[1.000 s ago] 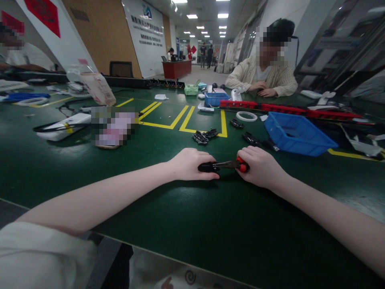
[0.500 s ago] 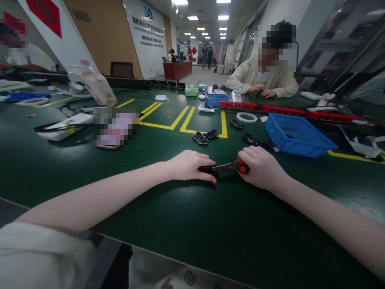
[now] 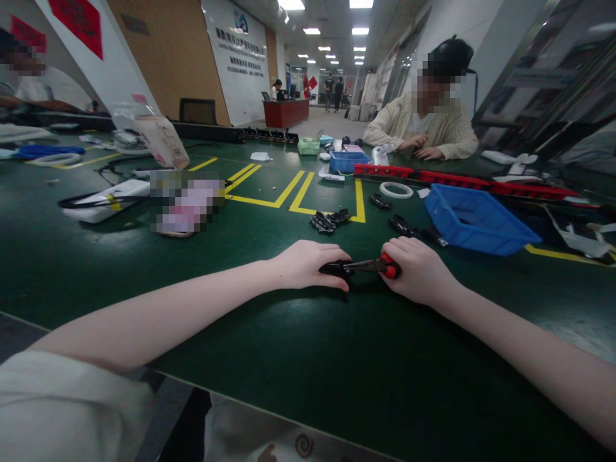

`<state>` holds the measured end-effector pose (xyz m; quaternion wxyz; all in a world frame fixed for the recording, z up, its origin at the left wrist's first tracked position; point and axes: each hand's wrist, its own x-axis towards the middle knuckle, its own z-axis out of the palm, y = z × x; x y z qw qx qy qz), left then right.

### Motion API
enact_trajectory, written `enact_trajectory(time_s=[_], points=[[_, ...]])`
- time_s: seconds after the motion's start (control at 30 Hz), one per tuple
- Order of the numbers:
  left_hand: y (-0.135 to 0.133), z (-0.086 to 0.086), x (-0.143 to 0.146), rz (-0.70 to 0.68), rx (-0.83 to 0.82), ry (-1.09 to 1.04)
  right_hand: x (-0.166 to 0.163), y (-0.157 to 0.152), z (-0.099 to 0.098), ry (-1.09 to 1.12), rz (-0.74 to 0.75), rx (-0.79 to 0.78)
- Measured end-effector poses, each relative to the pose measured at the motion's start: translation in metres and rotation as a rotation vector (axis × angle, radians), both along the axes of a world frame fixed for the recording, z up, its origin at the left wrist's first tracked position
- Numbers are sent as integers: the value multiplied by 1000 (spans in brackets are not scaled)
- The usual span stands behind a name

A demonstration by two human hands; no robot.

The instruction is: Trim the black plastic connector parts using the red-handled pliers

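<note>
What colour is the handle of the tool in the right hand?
The visible handle is red and black, clearest in the head view.

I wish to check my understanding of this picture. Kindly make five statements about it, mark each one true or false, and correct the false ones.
1. The right hand holds a red-handled tool. True.
2. The left hand is empty. False: it holds a black part.
3. The table is green. True.
4. The white ring lies inside the large blue bin. False: it lies on the table, to the left of the bin.
5. The tool's metal end points toward the left hand. True.
</note>
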<state>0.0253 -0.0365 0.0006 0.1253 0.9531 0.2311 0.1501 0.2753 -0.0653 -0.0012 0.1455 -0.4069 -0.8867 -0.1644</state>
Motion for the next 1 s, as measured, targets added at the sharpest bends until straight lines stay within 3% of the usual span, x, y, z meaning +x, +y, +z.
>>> enact_trajectory(time_s=[0.4,0.63,1.0], points=[[0,0,0,-10,117,31,0,-2,0,-4,-16,0],[-2,0,1,4,124,21,-1,2,2,57,-36,-186],[-3,2,1,51,37,-80,-1,3,3,134,-82,-297]])
